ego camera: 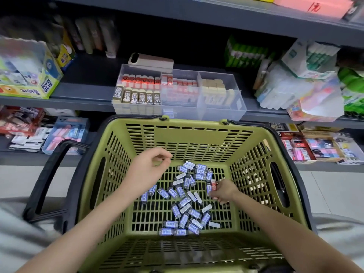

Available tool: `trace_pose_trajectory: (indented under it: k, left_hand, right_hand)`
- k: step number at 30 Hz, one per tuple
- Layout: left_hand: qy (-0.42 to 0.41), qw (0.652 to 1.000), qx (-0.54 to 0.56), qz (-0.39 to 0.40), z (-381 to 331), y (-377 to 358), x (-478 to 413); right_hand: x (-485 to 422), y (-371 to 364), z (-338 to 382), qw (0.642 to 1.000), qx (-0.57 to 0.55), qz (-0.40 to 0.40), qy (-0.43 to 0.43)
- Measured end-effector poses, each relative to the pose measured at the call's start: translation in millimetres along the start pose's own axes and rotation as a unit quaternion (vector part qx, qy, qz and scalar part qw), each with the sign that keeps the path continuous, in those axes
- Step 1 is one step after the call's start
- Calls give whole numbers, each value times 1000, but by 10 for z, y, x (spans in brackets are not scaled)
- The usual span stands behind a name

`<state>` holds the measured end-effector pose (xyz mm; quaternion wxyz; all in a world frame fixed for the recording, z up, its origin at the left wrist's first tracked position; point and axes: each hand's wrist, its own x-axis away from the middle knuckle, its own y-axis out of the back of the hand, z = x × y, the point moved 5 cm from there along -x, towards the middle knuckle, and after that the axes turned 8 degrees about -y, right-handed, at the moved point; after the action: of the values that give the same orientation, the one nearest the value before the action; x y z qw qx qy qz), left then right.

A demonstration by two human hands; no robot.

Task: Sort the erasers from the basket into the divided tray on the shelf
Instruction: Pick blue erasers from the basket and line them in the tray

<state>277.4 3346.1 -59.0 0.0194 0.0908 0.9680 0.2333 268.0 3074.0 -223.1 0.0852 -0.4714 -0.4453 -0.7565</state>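
Head view: picking step, right hand [222, 192] down in the basket [197, 142].
We note its fingers curled round a red-labelled eraser [214, 186] at the right edge of the loose blue-wrapped erasers [183, 194] on the basket floor. The left hand [149, 170] hovers above them with thumb and forefinger tips nearly meeting; we cannot tell if it pinches anything. We judge sorting partly done: the divided tray [239, 113] on the shelf [84, 89] already holds rows. The next move calls for lifting over the basket's far rim, which sits just below the tray's front wall, then dropping into the middle compartment with the matching red labels. There is open room above the tray, but a phone [150, 60] rests on its back left edge.
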Motion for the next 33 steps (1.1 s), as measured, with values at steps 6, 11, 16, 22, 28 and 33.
trace_pose_trajectory:
  k: [6,11,16,22,28,33]
  left_hand:
    - [249,943,210,69,280,-508,-24]
    - [303,906,268,125,434,-787,21]
    - [314,860,392,86,430,-904,-8]
    - [345,859,377,-35,582,-619,-177]
    - [358,853,379,3,559,-614,-197]
    - [369,849,378,11,570,-624,-183]
  right_hand:
    - [122,20,-16,994,-101,35,-23]
    - [594,90,479,959,-229,103,130]
    - [908,49,840,906,-268,171,279]
    - [242,-38,229,978,145,-92,114]
    - [157,-514,293,962,137,-109,208]
    - [119,-509,369,967,107,-63,222]
